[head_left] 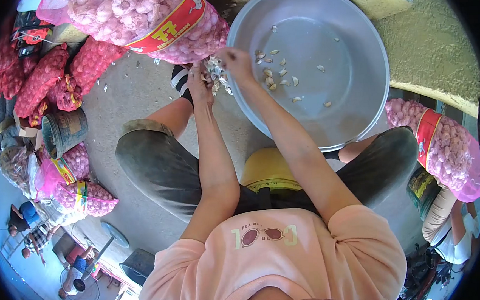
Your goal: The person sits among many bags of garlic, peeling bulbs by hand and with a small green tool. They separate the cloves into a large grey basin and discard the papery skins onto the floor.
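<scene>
My left hand (198, 85) is down beside the large mesh bag of garlic bulbs (150, 23), its fingers closed around something I cannot make out. Loose garlic skins (218, 77) lie on the floor just right of it. My right hand (236, 65) is over the left rim of the wide grey basin (321, 46). Its fingers look curled, slightly blurred, and what they hold, if anything, is hidden. Several separated garlic cloves (269, 81) lie scattered on the basin's bottom, mostly toward its left side.
A yellow container (268, 167) stands between my legs. More red mesh bags (40, 79) and a dark bucket (65, 130) are at left. Another garlic bag (443, 143) stands at right, near a seated person (454, 230). A concrete ledge (431, 39) borders the basin. Other people are at lower left.
</scene>
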Motion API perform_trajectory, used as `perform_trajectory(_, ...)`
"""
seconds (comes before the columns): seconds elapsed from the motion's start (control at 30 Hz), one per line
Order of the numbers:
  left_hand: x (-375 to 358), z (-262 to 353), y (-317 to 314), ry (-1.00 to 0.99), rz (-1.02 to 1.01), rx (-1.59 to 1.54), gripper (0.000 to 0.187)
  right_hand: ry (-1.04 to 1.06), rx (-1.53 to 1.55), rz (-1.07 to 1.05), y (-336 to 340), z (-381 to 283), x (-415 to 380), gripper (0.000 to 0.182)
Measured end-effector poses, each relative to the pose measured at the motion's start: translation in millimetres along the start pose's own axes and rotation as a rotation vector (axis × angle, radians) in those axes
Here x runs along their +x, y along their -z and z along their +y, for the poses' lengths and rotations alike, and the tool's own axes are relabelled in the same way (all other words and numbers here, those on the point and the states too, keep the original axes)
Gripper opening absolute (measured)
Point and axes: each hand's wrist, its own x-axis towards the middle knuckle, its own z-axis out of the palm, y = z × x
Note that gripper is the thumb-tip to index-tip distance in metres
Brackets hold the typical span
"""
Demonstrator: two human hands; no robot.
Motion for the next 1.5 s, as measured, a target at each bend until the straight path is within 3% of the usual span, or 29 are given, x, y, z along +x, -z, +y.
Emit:
perform_trajectory(0.07, -5, 0, -1, -0.004, -0.076, -0.052, 0.024, 0.009, 0.014, 0.434, 25, 43, 9, 0.022)
perform_trajectory(0.1, -6, -3, -4, -0.004, -0.121, -0.146, 0.025, 0.008, 0.012, 0.436, 41, 42, 6, 0.022)
perform_trajectory(0.17, -4, -4, -7, -0.007, -0.172, -0.242, 0.025, -0.654, 0.130, 0.529, 64, 35, 0, 0.023)
perform_trajectory(0.2, -3, -5, -7, -0.047, -0.219, -0.179, 0.025, -0.652, 0.129, 0.532, 64, 31, -7, 0.023)
perform_trajectory(0.27, -2, -8, -12, -0.088, -0.267, -0.120, 0.026, -0.399, -0.445, 0.358, 57, 24, -20, 0.029)
perform_trajectory(0.3, -3, -8, -15, -0.146, -0.245, -0.081, 0.027, -0.398, -0.445, 0.357, 50, 18, -24, 0.029)
perform_trajectory(0.37, -4, -5, -16, -0.202, -0.220, -0.039, 0.029, 0.102, -0.153, 0.063, 29, 0, -29, 0.031)
perform_trajectory(0.4, -6, -2, -15, -0.164, -0.251, -0.036, 0.028, 0.100, -0.151, 0.062, 20, -10, -29, 0.031)
perform_trajectory(0.47, -5, 1, -11, -0.127, -0.284, -0.032, 0.027, 0.242, -0.275, -0.181, 6, -27, -27, 0.030)
perform_trajectory(0.57, -2, 1, -7, -0.134, -0.331, -0.099, 0.029, 0.341, -0.294, -0.160, -2, -7, -11, 0.021)
perform_trajectory(0.7, -11, 11, -20, -0.151, -0.336, -0.075, 0.028, 0.087, -0.207, -0.327, 1, -24, -12, 0.014)
perform_trajectory(0.8, -13, 16, -20, -0.132, -0.338, -0.083, 0.028, 0.161, -0.162, -0.445, 0, -24, -6, 0.015)
perform_trajectory(0.87, -11, 15, -18, -0.115, -0.330, -0.094, 0.029, 0.505, -0.546, -0.573, 3, -24, -1, 0.021)
perform_trajectory(0.97, -4, 5, -11, -0.150, -0.204, 0.006, 0.031, 0.408, -0.687, -0.519, 1, -30, -4, 0.022)
perform_trajectory(1.03, 0, -3, -9, -0.345, -0.040, 0.450, 0.031, 0.395, -0.689, -0.495, 1, -30, -5, 0.021)
perform_trajectory(1.07, 1, -5, -6, -0.345, -0.039, 0.450, 0.031, 0.382, -0.689, -0.474, 0, -30, -5, 0.021)
perform_trajectory(1.13, -3, -2, -3, -0.364, 0.077, 0.985, 0.035, 0.434, -0.752, -0.432, -6, -21, -5, 0.021)
perform_trajectory(1.27, -2, -12, -4, -0.444, 0.070, 1.004, 0.044, 0.644, -0.823, -0.354, -9, -16, -9, 0.025)
perform_trajectory(1.47, 8, -17, 12, -0.336, 0.033, 0.860, 0.043, 0.605, -0.590, -0.443, -3, -21, -13, 0.024)
perform_trajectory(1.5, 7, -18, 10, -0.312, 0.018, 0.658, 0.041, 0.605, -0.590, -0.444, -2, -22, -13, 0.024)
